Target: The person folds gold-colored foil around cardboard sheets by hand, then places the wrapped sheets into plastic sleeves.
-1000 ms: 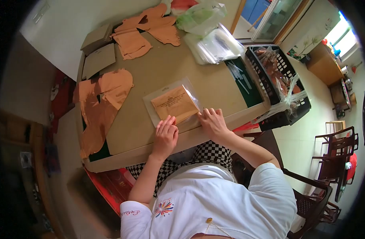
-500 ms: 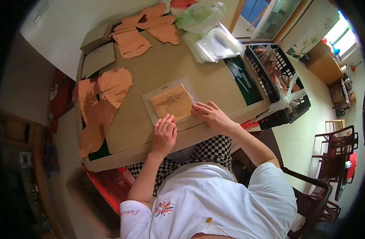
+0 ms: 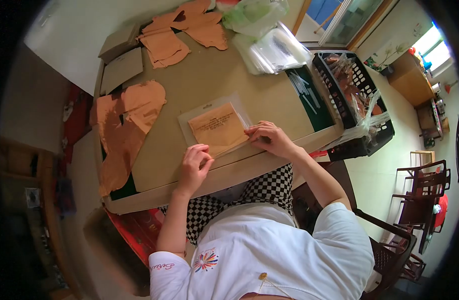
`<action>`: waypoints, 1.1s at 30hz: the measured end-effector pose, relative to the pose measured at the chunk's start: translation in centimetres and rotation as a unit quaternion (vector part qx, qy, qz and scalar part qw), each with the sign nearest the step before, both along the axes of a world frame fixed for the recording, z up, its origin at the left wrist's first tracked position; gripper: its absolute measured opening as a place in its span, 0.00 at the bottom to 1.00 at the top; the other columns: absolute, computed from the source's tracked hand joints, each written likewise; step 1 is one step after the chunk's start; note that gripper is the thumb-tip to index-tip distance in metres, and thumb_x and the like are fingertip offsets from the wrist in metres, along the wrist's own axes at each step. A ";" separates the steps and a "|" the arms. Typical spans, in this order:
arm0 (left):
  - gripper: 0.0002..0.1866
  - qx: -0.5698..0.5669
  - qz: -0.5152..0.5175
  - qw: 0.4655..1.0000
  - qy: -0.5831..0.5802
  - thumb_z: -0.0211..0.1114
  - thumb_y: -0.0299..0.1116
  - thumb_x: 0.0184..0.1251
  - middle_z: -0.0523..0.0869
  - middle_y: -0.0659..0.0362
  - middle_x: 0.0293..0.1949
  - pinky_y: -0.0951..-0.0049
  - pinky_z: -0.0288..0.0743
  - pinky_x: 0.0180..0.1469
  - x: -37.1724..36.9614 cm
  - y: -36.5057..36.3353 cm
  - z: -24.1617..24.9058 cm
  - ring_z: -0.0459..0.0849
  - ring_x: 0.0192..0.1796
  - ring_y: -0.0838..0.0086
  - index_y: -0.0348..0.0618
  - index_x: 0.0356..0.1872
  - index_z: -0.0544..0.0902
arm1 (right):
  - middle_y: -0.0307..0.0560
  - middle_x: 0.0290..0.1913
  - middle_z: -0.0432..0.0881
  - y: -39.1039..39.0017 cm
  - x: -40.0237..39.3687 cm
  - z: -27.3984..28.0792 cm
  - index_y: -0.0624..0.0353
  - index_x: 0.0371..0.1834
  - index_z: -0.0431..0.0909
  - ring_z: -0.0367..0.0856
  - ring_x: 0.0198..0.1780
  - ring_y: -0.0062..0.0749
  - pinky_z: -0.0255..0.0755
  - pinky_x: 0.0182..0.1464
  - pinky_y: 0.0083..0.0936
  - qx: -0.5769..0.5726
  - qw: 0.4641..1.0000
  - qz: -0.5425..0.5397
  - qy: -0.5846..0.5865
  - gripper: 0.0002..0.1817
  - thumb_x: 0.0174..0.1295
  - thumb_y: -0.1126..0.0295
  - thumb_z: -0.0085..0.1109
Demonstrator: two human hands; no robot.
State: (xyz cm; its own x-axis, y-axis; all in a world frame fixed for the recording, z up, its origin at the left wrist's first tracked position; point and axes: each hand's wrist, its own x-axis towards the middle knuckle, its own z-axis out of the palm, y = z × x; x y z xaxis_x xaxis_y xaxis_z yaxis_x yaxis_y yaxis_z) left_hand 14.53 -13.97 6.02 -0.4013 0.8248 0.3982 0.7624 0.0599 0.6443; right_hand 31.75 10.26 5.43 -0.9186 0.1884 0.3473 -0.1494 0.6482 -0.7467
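Observation:
A clear plastic bag with a hang hole at its top lies flat on the board, tilted a little. Inside it is a folded orange-tan sheet with dark printed lines. My right hand pinches the bag's right edge with thumb and fingers. At the lower left corner, my left hand has its fingers curled in, closed at the bag's edge. The fingertips partly hide that corner.
Orange cut-out pieces lie left, with more orange pieces at the back. Grey-brown cards stand back left. Clear bags, thin white sticks and a black crate are on the right.
Both hands have gone from lying flat on the bag to curled fingers. My left hand slid slightly left and down, and the right drew in at the bag's right edge.

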 end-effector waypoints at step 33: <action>0.13 -0.026 0.082 0.996 0.000 0.62 0.14 0.49 0.80 0.58 0.40 0.64 0.76 0.49 -0.7 1.2 0.0 0.79 0.49 0.62 0.43 0.33 0.74 | 0.43 0.35 0.78 -1.5 -2.2 0.1 0.57 0.40 0.75 0.74 0.41 0.41 0.68 0.50 0.32 0.030 0.991 -0.129 -0.035 0.10 0.54 0.78 0.61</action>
State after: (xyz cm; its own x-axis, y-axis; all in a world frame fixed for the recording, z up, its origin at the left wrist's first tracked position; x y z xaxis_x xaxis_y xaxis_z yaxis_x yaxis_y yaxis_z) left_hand 13.81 -12.74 6.05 -0.5321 0.7682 0.3561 0.7397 0.2172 0.6370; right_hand 29.51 8.80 5.56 -0.8650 0.4003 0.3025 0.0775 0.7023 -0.7076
